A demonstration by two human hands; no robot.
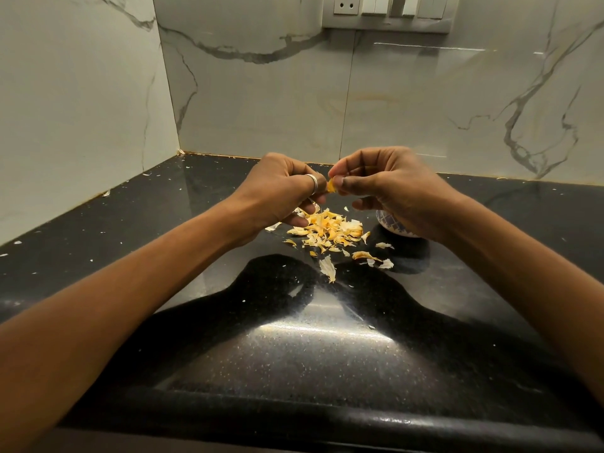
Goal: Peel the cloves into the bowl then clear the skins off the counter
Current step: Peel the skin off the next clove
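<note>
Both my hands meet above the black counter (294,338). My left hand (281,188), with a ring on one finger, has its fingers curled round a garlic clove (331,186), mostly hidden. My right hand (389,188) pinches the clove's yellowish skin between thumb and fingertips. A pile of peeled skins (327,230) lies on the counter just below the hands, with several loose flakes scattered nearer to me. A small patterned bowl (392,223) stands under my right hand, largely hidden by it.
Marble walls (261,93) close off the counter at the back and on the left, forming a corner. A switch panel (389,11) sits high on the back wall. Tiny skin scraps dot the counter's left side (106,192).
</note>
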